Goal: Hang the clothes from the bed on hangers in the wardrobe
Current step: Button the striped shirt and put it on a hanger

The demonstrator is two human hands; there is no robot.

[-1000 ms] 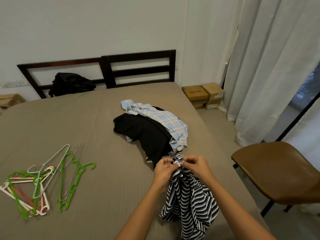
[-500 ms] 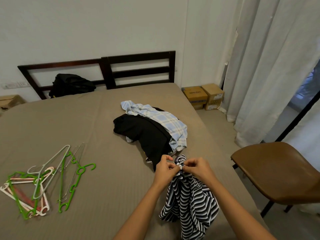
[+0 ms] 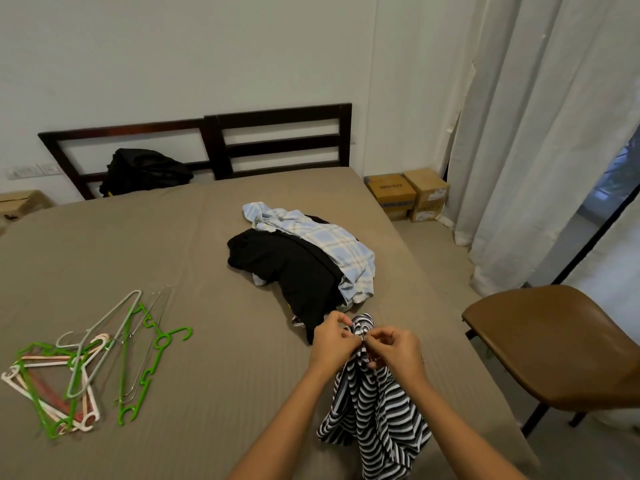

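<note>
Bed point(image 3: 173, 244) | hangers point(image 3: 86, 358) left, clothes pile point(image 3: 304, 268) ahead, chair point(image 3: 554, 344) right | left hand point(image 3: 330, 344), right hand point(image 3: 394, 351) pinch striped garment point(image 3: 374, 410)

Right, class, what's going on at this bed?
A person at the bed pinches the top of a black-and-white striped garment with the left grip and right grip; the rest hangs below. A black garment and a blue plaid shirt lie heaped beyond, and the plastic and wire hangers lie untouched on the left.

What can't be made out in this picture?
Head view only.
Wardrobe: outside the frame.
What left hand and right hand pinch atop the striped garment: fingers cover it.
Black garment's kind: crumpled, partly under the plaid shirt.
Cardboard box labels: too small.
</note>
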